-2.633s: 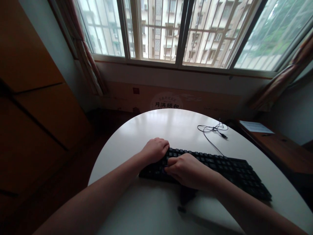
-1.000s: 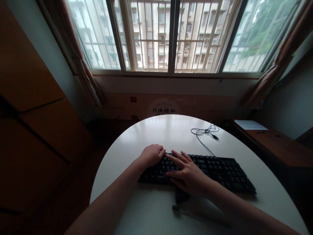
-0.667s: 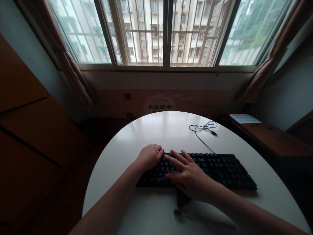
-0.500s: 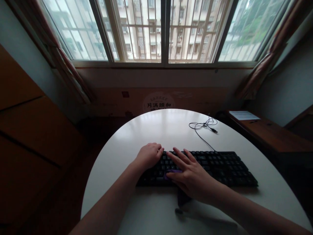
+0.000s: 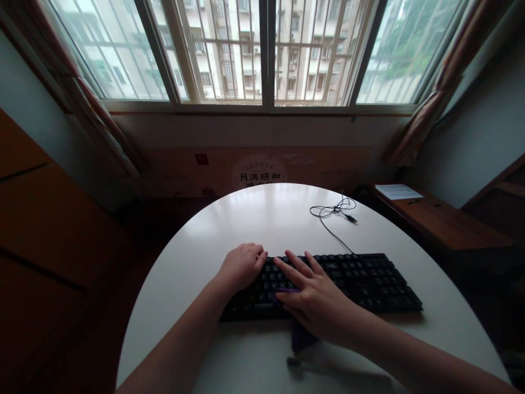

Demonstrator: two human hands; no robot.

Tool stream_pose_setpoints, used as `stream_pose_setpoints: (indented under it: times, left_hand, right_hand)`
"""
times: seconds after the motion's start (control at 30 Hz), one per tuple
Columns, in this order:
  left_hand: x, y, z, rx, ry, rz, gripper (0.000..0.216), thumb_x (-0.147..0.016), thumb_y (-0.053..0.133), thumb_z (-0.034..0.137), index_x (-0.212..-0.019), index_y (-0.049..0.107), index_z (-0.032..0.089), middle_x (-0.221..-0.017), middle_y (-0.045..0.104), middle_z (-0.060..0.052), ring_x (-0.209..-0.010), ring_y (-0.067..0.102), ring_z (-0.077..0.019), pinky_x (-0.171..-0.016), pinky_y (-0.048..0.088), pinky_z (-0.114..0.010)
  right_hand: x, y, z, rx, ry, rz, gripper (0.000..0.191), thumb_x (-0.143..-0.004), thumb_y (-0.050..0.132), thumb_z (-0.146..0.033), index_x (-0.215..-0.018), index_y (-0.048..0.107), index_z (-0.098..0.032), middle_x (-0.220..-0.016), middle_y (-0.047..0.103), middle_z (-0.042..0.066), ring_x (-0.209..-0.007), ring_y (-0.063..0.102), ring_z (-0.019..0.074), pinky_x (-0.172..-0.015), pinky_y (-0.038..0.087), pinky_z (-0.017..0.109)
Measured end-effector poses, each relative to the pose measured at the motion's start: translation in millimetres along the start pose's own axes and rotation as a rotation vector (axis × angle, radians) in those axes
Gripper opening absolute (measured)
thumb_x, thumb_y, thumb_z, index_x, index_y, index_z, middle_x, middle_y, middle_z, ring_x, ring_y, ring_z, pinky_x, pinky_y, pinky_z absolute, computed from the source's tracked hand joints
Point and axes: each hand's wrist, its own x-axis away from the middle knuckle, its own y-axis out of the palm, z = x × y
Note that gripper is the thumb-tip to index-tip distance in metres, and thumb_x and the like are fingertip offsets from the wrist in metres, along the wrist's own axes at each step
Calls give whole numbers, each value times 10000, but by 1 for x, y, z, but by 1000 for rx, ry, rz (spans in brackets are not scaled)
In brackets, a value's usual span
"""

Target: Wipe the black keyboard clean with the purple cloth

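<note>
A black keyboard (image 5: 365, 279) lies across the white round table (image 5: 262, 219). My left hand (image 5: 240, 266) rests on the keyboard's left end with its fingers curled down onto the keys, holding it. My right hand (image 5: 314, 301) lies just right of it, with its fingers stretched and spread over the keys. The thumb of that hand pins a small purple thing (image 5: 287, 290) against the hand. I cannot make out what it is. A dark object (image 5: 301, 338) sits on the table under my right wrist, partly hidden.
The keyboard's thin black cable (image 5: 334, 210) lies coiled on the far right of the table. A small dark piece (image 5: 292, 361) lies near the front edge. A wooden side table with a paper (image 5: 396, 191) stands at right, a cabinet (image 5: 49, 230) at left, and windows behind.
My right hand went from a closed fist on the keys to spread fingers. The keyboard now lies squarer to me. My left hand stayed on the left end, and the view shifted.
</note>
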Motion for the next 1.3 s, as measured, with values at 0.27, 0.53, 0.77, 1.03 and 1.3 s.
stream_pose_setpoints:
  times: [0.27,0.53,0.77,1.03,1.3]
  left_hand:
    - [1,-1,1,-5,-6,-4,350,-960,331,378,-861,625,215,-916,682,-62,-887,613,-222,-750,427,-327]
    - [0,0,0,1,-3,0,345,-960,333,380,-862,621,218,-918,684,-60,-893,612,-221,-752,430,-326]
    - [1,-2,3,-7,-19,-13,353,-958,330,379,-874,632,217,-922,684,-63,-894,610,-217,-767,435,-323]
    - [0,-2,2,-12,-11,-17,352,-960,324,380,-870,623,218,-922,683,-62,-905,615,-224,-766,435,-329]
    - [1,-4,3,4,-18,-23,351,-959,327,379,-881,628,216,-928,682,-67,-905,613,-223,-774,443,-329]
  right_hand:
    - [1,2,0,-2,41,26,237,-949,516,-349,-1066,722,-367,-1578,258,13,-1469,133,307,-1132,100,622]
    - [2,-4,-4,18,19,0,248,-952,507,-327,-1076,721,-340,-1568,285,19,-1468,132,313,-1131,89,630]
    - [4,2,-3,50,43,-21,266,-950,508,-366,-1149,685,-360,-1562,297,35,-1448,194,351,-1103,122,670]
    - [11,0,-5,79,78,-55,291,-958,493,-322,-1195,655,-372,-1544,334,56,-1425,244,380,-1074,129,705]
    - [10,2,-6,97,49,-42,311,-957,500,-355,-1242,624,-353,-1543,339,55,-1434,234,351,-1107,101,669]
